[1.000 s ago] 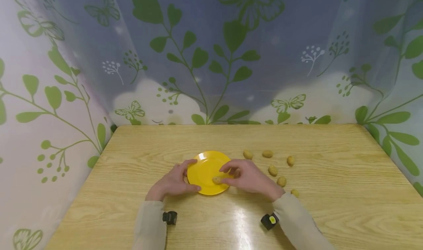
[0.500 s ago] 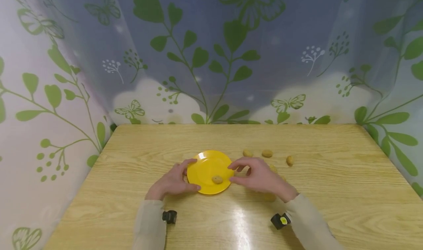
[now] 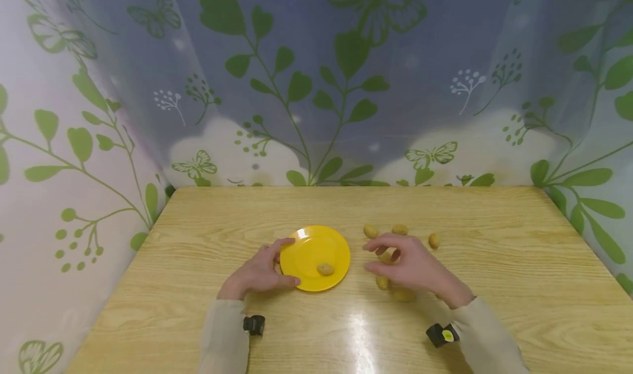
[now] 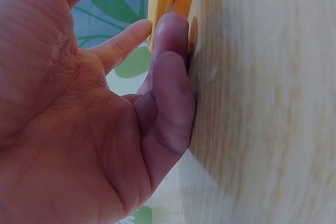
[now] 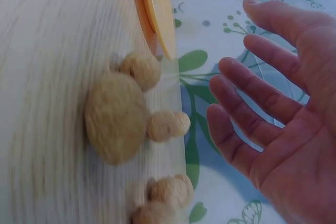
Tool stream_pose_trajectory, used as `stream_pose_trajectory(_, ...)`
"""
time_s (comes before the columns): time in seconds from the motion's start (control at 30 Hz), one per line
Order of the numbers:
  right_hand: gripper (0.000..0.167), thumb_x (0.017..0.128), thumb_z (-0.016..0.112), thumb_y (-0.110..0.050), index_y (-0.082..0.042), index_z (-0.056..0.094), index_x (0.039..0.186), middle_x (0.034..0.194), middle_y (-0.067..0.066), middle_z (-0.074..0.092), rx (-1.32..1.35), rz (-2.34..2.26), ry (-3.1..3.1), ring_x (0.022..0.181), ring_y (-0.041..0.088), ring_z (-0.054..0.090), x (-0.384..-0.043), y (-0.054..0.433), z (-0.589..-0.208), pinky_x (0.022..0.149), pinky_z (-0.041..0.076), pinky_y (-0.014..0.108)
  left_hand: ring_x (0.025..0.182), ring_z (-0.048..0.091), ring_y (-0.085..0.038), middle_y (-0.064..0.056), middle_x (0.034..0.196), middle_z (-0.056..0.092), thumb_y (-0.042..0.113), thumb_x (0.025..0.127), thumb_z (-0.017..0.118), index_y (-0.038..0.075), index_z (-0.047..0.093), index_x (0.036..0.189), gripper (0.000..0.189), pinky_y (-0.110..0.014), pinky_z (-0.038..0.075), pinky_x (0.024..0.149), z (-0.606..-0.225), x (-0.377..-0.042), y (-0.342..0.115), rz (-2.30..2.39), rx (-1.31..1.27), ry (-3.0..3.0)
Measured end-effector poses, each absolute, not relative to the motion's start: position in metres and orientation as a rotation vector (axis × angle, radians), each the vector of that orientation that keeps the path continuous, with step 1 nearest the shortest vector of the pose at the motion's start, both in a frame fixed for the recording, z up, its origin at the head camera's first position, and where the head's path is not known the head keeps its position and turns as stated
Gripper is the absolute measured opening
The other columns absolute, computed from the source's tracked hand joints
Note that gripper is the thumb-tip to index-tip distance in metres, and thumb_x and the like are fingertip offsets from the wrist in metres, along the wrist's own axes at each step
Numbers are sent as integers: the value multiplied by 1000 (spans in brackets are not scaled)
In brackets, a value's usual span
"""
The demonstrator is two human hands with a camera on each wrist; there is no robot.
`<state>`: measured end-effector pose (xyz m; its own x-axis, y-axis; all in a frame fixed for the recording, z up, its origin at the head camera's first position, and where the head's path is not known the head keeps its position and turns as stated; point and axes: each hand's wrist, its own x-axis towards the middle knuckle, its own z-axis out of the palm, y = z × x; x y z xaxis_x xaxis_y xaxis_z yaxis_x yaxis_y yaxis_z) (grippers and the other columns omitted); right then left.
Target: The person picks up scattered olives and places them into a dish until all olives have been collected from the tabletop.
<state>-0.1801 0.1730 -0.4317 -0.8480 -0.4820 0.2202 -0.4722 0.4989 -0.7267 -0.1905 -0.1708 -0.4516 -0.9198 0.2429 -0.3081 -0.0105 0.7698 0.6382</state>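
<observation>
A yellow plate (image 3: 309,256) lies on the wooden table, and one small potato (image 3: 325,269) rests on it toward its near right side. My left hand (image 3: 259,269) holds the plate by its left side, thumb at the near rim and index finger at the far rim. In the left wrist view, the other fingers (image 4: 173,98) curl low beside the tabletop under the plate's edge. My right hand (image 3: 407,261) is above the loose potatoes right of the plate, thumb and fingers spread apart with nothing between them. Its palm and relaxed fingers show in the right wrist view.
Several more small potatoes (image 5: 116,118) lie on the table (image 3: 237,209) right of the plate, some partly hidden under my right hand. A curtain (image 3: 316,88) printed with leaves and butterflies hangs behind the table and along its sides.
My right hand has let go of the potato on the plate and moved right, off the plate and over the loose potatoes. The left hand and plate have stayed put.
</observation>
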Motion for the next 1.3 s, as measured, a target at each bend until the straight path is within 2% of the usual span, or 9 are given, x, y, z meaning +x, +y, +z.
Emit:
stream_pose_trajectory(0.37, 27, 89, 81, -24, -18, 75, 115, 114, 7, 75, -760, -1310, 2760, 96, 24, 66, -170, 199, -423, 77, 57, 33, 102, 54, -22, -11, 122, 54, 37, 76, 88, 27, 41, 155, 92, -46, 46, 90, -451, -190, -171, 936, 174, 2586)
stream_pose_trajectory(0.5, 26, 90, 80, -20, -19, 74, 115, 113, 7, 75, -804, -1295, 2805, 93, 19, 67, -169, 210, -425, 74, 56, 30, 99, 54, -22, -11, 121, 54, 37, 76, 88, 28, 41, 155, 91, -44, 45, 88, -451, -190, -171, 936, 174, 2583)
stream_pose_trajectory(0.7, 25, 90, 80, -21, -24, 74, 114, 111, 5, 76, -766, -1287, 2852, 94, 17, 69, -164, 226, -425, 73, 55, 28, 101, 54, -22, -10, 121, 54, 37, 77, 88, 28, 41, 155, 92, -46, 46, 91, -450, -190, -170, 934, 166, 2582)
stream_pose_trajectory(1.07, 29, 89, 80, -21, -14, 75, 116, 111, 6, 74, -659, -1237, 2902, 94, 15, 68, -156, 252, -429, 72, 56, 27, 101, 53, -23, -12, 121, 54, 37, 77, 87, 27, 41, 155, 92, -47, 45, 92, -449, -189, -171, 929, 172, 2579)
stream_pose_trajectory(1.3, 25, 89, 81, -19, -14, 75, 113, 107, 6, 76, -678, -1217, 2924, 91, 6, 66, -152, 264, -434, 69, 55, 26, 100, 54, -22, -11, 119, 54, 35, 77, 88, 26, 41, 155, 92, -51, 45, 97, -449, -190, -170, 939, 170, 2573)
